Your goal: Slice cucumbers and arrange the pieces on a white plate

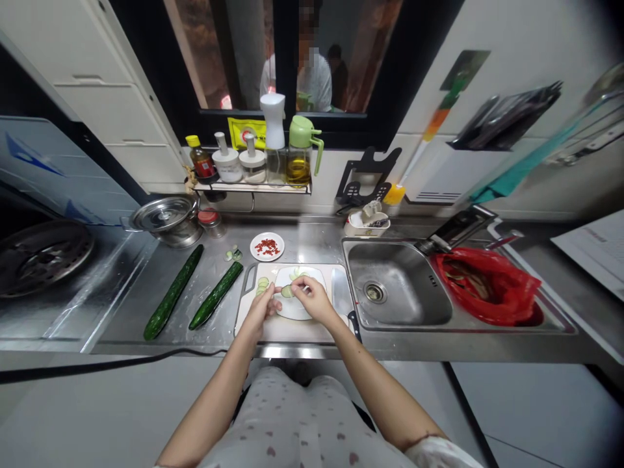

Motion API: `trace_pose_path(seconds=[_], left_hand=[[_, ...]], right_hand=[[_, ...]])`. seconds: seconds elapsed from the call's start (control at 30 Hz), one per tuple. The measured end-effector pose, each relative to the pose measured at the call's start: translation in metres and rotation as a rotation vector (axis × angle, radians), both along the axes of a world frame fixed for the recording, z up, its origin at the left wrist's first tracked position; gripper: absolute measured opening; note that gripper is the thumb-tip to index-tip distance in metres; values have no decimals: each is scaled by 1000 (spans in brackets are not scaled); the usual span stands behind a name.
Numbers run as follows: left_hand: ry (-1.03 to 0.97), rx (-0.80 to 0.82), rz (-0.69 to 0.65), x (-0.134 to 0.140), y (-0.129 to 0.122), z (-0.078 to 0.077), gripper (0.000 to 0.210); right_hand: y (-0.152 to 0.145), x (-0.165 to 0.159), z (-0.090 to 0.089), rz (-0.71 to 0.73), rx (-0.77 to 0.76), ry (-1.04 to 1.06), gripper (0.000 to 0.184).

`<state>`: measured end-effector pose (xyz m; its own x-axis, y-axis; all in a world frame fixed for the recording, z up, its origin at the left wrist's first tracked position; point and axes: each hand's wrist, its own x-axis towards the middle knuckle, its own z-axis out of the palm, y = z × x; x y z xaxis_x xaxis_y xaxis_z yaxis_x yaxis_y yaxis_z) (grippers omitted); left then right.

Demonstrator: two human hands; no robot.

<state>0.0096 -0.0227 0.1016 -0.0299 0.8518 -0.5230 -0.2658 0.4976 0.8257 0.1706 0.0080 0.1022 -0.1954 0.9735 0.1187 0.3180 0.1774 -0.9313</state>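
Note:
Both my hands meet over a white plate (pixel 306 312) on the cutting board (pixel 273 333). A thin cucumber slice (pixel 286 292) is between them: my left hand (pixel 266 308) pinches its left side, and the fingers of my right hand (pixel 314 299) close on its right side. More slices (pixel 295 273) rest at the plate's far edge. A small pile of cucumber slices (pixel 262 285) lies on the board by my left fingertips. Right of the plate, a kitchen knife (pixel 355 325) lies along the board, its black handle toward me.
Two cucumbers (pixel 174 294) (pixel 216 296) lie on the steel counter at left, near cut ends (pixel 233 253). Behind the board sits a saucer of chopped red pieces (pixel 267 256). The sink (pixel 400 286) is at right, with a red bag (pixel 487 286). Condiment bottles (pixel 298 156) line a shelf.

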Motion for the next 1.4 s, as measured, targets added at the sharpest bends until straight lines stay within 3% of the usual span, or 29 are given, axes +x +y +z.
trace_pose_path(seconds=[0.1, 0.23, 0.6, 0.8, 1.1, 1.4], left_hand=[[-205, -134, -78, 4, -2, 4, 63], [-288, -86, -75, 6, 0, 4, 56], [-123, 108, 16, 5, 7, 8, 70], [-45, 260, 66, 10, 8, 11, 58], [102, 387, 81, 15, 7, 4, 46], [193, 398, 63, 23, 18, -10, 36]], right_hand=[[1, 4, 6, 24, 24, 4, 14], [2, 8, 9, 72, 39, -23, 15], [6, 14, 12, 128, -65, 41, 16], [8, 12, 18, 179, -184, 181, 17], [18, 20, 20, 188, -187, 107, 24], [38, 39, 13, 203, -150, -64, 15]])
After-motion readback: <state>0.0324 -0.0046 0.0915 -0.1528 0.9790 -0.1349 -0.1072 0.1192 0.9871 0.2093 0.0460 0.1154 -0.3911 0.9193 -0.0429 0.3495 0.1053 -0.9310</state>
